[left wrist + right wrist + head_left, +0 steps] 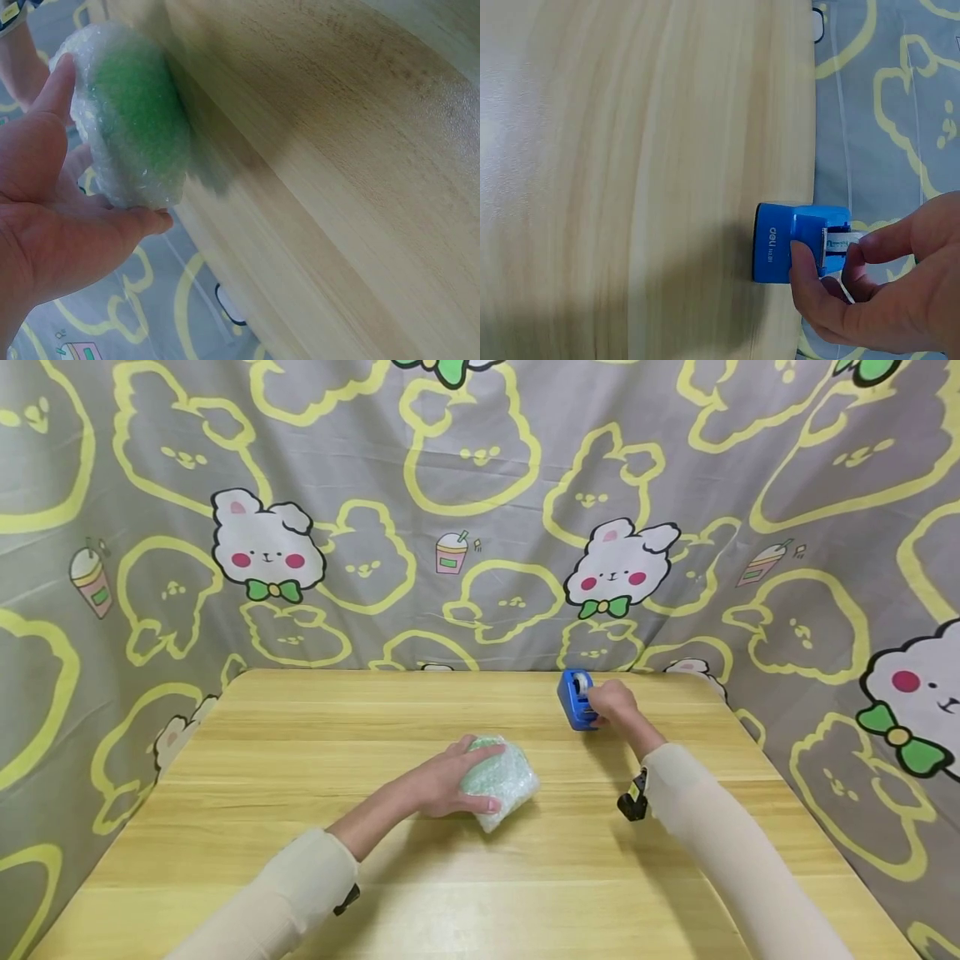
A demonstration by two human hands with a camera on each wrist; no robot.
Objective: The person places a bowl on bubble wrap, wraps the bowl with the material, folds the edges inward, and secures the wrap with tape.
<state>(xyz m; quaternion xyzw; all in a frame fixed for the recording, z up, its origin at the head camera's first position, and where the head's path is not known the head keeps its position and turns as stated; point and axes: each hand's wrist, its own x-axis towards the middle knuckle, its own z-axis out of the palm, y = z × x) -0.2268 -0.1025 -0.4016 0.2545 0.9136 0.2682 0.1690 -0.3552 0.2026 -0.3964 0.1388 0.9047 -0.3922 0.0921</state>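
Observation:
My left hand point(450, 781) holds a bubble-wrapped bundle point(510, 785) with something green inside, its fingers and thumb spread around the sides. The left wrist view shows the bundle point(135, 120) close over the tabletop, with the clear wrap bunched around the green part. Farther back on the right, my right hand point(613, 700) grips a blue tape dispenser point(570, 700) standing near the table's far edge. From the right wrist, one digit presses the side of the dispenser point(780, 244), while others curl at the tape roll point(842, 241).
A light wood table point(315, 718) extends to a grey curtain point(360, 452) with yellow outlines and white rabbits, which hangs behind it and along both sides. Small black devices, including a wrist camera point(633, 797), sit at both sleeve cuffs.

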